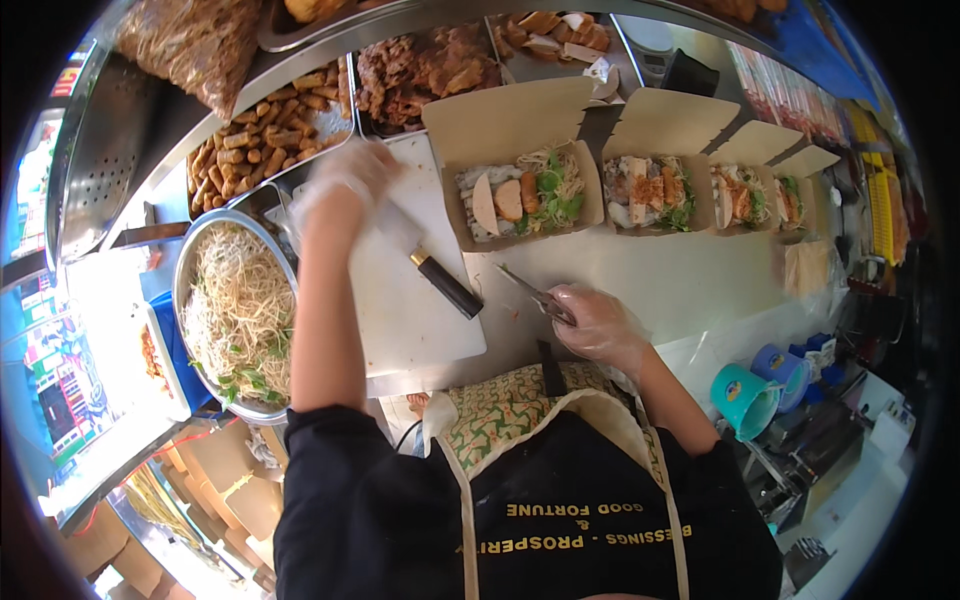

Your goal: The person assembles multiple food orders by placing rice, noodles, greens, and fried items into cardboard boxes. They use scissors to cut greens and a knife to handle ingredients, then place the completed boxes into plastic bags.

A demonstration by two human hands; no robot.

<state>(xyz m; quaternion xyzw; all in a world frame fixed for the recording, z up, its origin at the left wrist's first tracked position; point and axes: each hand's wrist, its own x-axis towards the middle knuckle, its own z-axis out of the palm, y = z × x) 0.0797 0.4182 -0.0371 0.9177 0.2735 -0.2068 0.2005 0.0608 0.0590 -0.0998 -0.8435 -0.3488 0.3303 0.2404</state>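
My right hand (603,325), in a clear plastic glove, is closed around the handles of a pair of scissors (527,289), blades pointing up and left over the metal counter. My left hand (352,182), also gloved, reaches over the top left of the white cutting board (408,325), near a tray of browned cut rolls (248,150). Motion smears its fingers, so their hold does not show. A knife with a black handle (447,285) lies across the board. To the board's right stands an open cardboard box (590,195) with white noodle rolls, sliced sausage, sprouts and herbs.
More open filled boxes (625,120) line up rightward. Fried meat (425,75) and sliced pieces (550,40) fill trays at the back. A metal bowl (180,300) of bean sprouts stands left of my left forearm. Teal and blue buckets (742,402) stand at lower right.
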